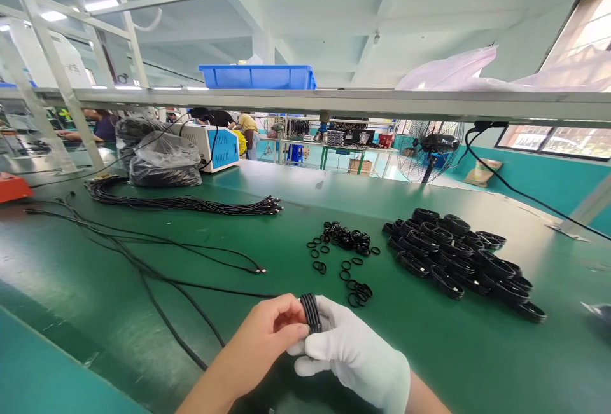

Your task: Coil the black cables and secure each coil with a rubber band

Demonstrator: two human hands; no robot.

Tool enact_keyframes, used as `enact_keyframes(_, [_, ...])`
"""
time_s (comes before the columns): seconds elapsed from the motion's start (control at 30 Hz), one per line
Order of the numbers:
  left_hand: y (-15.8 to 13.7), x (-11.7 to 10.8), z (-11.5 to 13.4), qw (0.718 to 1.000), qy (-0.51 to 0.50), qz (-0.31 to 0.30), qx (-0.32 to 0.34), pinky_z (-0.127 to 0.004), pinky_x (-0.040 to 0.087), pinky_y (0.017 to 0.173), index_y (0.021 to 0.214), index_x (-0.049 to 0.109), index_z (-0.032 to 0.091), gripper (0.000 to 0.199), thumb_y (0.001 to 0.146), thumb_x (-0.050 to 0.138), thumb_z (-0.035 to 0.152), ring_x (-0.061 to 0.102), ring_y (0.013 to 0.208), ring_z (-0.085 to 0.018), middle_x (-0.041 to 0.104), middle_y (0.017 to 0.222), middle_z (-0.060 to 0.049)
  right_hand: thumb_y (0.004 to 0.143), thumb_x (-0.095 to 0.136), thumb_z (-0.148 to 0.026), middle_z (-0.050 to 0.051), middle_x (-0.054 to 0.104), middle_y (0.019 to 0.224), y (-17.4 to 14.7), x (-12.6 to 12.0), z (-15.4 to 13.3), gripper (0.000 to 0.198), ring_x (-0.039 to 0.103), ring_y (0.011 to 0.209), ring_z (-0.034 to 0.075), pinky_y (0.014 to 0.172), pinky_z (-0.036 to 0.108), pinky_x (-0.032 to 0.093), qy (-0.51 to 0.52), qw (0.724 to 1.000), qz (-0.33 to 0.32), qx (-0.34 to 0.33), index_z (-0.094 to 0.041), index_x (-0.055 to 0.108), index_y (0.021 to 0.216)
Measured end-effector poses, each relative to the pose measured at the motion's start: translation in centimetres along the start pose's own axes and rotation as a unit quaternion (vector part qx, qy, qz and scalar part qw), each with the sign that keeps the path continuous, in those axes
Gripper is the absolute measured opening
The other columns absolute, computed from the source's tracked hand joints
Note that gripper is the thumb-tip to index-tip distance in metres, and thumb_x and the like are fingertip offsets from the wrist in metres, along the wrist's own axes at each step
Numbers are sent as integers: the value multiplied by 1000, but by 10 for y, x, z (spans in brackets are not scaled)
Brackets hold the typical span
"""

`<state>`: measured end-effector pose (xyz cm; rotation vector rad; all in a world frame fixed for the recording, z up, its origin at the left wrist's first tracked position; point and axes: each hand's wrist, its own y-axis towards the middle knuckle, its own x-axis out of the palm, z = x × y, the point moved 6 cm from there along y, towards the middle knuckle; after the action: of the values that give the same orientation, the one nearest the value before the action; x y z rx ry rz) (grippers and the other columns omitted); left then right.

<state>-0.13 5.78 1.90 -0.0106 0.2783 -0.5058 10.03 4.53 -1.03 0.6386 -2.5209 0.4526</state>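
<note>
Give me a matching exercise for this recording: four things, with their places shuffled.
1. Small round black rings
2. Rectangular blue plastic bin
3. Compact black cable coil
4. Long black cable bundle

A. Between the bare left hand and white-gloved right hand
B. On the green tabletop, left side
C. On the white raised shelf
D. Around the tabletop's middle

Pairs: 1-D; 2-C; 3-A; 4-B
</note>
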Motion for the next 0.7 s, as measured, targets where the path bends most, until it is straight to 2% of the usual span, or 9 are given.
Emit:
enact_keyframes(0.13, [-2,-4,4,999,40,34,13,-22,35,60,67,55,18,13,78,52,24,44,63,-12,50,65,4,58,76,-18,6,58,91,-2,0,1,44,59,81,15,70,28,47,10,1000,-20,4,-13,57,98])
enact_keyframes(0.23, [-1,-17,2,997,12,71,19,-25,40,73,85,61,20,15,83,49,29,52,78,-15,60,81,1,65,69,-28,10,60,99,-6,5,1,45,60,84,17,70,29,48,89,991,-95,20,-12,57,104])
enact_keyframes(0.27, [-1,-20,0,998,-7,67,21,-27,40,78,95,61,22,18,83,49,30,54,86,-17,61,91,0,67,64,-33,12,59,102,-8,9,2,47,60,85,18,71,30,48,116,984,-129,34,-10,56,106])
enact_keyframes(0.33, [2,-20,-3,998,-51,13,27,-29,39,86,111,57,25,30,81,53,30,53,98,-19,60,107,-2,71,54,-41,15,59,104,-11,14,6,54,61,86,20,73,31,48,143,970,-184,72,-4,56,109])
enact_keyframes(0.4, [4,-15,-4,994,-87,-46,42,-31,40,87,114,56,23,37,77,58,30,54,100,-21,61,109,-4,73,47,-48,16,59,101,-11,16,11,60,61,85,21,72,31,49,133,966,-197,100,1,57,106])
enact_keyframes(0.43, [5,-15,-5,994,-89,-52,47,-31,41,87,111,58,21,35,76,59,30,55,98,-21,63,106,-4,73,47,-52,15,59,99,-9,14,12,61,62,83,21,70,31,49,117,972,-180,94,0,57,104])
enact_keyframes(0.5, [8,-18,-5,998,-47,-9,48,-32,41,87,102,62,19,28,75,60,28,57,96,-21,65,100,-4,69,57,-50,12,58,97,-3,6,11,56,62,76,18,64,30,50,50,992,-100,51,-6,57,103])
enact_keyframes(0.6, [14,-24,-7,997,36,63,29,-32,41,88,98,63,21,24,76,59,30,57,98,-21,65,100,-4,58,72,-30,6,56,93,0,-9,5,52,61,63,14,56,27,49,-72,996,43,9,-12,50,103])
enact_keyframes(0.7, [19,-34,-15,990,35,136,19,-32,43,89,103,60,21,32,81,51,42,58,100,-21,64,105,-5,57,70,-32,8,55,96,-2,-9,2,57,63,61,15,56,30,50,-73,995,64,11,-13,46,106])
